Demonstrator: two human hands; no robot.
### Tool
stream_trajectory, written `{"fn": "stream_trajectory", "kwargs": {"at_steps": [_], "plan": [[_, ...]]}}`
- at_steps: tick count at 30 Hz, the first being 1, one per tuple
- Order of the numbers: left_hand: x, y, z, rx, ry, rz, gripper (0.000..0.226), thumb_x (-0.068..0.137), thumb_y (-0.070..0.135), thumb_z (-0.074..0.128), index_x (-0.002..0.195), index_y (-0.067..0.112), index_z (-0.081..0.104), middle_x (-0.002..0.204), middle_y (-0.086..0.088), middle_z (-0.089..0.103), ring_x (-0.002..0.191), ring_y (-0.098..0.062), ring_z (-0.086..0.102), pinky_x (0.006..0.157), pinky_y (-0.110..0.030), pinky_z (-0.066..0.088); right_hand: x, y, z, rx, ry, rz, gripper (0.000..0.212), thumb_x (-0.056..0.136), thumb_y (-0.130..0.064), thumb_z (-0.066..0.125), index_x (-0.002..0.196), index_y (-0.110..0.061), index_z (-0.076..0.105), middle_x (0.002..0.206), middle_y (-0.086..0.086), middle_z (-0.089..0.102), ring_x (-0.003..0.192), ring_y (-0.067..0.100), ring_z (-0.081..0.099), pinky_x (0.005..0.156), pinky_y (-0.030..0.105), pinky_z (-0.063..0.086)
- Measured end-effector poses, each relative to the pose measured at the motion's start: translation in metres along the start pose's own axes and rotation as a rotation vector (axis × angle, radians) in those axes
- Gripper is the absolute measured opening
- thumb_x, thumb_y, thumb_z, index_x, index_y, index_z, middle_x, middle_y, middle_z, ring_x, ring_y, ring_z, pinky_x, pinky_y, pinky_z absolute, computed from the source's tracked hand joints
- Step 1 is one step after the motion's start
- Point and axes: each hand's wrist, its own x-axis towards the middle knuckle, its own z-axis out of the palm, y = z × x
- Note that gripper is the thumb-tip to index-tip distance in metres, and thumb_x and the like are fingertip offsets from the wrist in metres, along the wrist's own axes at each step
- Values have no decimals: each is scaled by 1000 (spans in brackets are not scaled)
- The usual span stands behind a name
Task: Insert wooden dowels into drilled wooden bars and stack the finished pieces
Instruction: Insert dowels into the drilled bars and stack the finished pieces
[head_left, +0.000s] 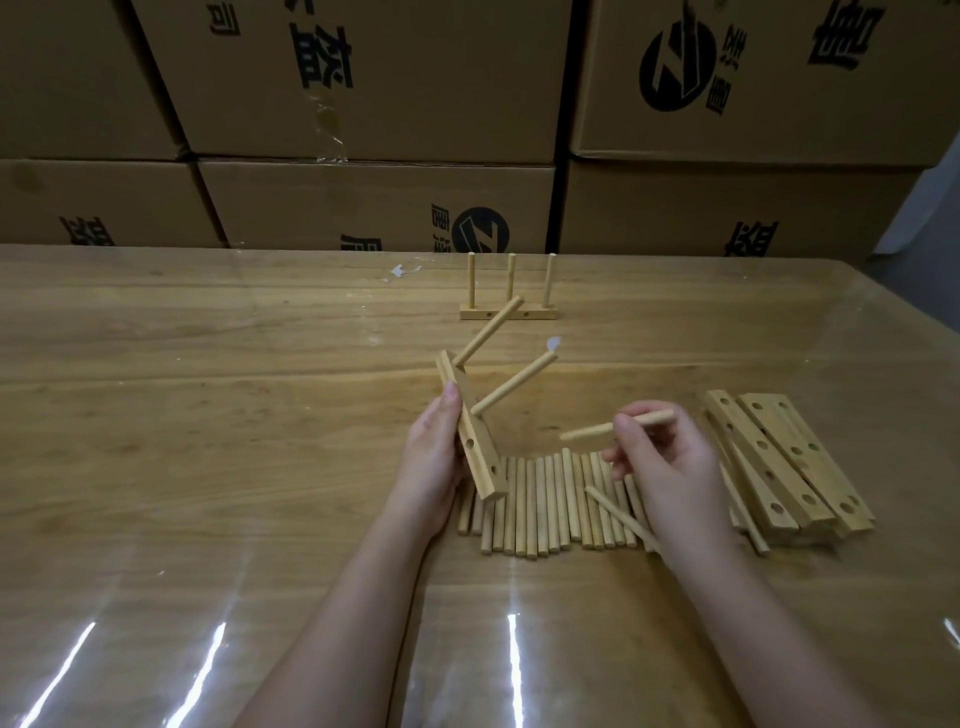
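Observation:
My left hand (434, 457) grips a drilled wooden bar (478, 447), held tilted on end above the table. Two dowels (511, 389) stick out of its upper holes, pointing up and to the right; its lower holes are open. My right hand (660, 462) pinches a loose dowel (592, 430) between thumb and fingers, its free end pointing left toward the bar. Below both hands lies a row of loose dowels (540, 499). A pile of drilled bars (784, 462) lies to the right. A finished bar with three upright dowels (509, 313) stands further back.
The wooden table (208, 415) is covered with a shiny clear film. Stacked cardboard boxes (374, 130) form a wall along its far edge. Small white scraps (400, 271) lie near the back of the table.

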Motion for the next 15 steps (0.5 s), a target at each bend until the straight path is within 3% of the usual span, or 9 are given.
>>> {"fn": "stream_trajectory", "kwargs": {"at_steps": [4,9,15], "plan": [[3,-3,1,3,46,40,45,81,59,48,94,18,62,65,5,66,58,-6,63,52,-19,50,-7,-2,13,332,-157,125,23,75,-25,64,93,-11,65,76,6,69,71,18,67,59,21,52],[4,-2,1,-16,108,49,49,94,54,39,86,8,54,52,2,54,42,-8,49,41,-20,41,-15,3,31,334,-224,133,18,86,-17,57,96,-3,60,74,9,69,66,20,67,55,22,53],[3,1,2,-52,132,46,45,100,45,35,83,9,55,51,1,52,42,-9,47,42,-20,41,-21,11,47,371,-278,144,12,89,-15,51,93,-3,53,72,12,70,61,21,66,53,24,53]]}}
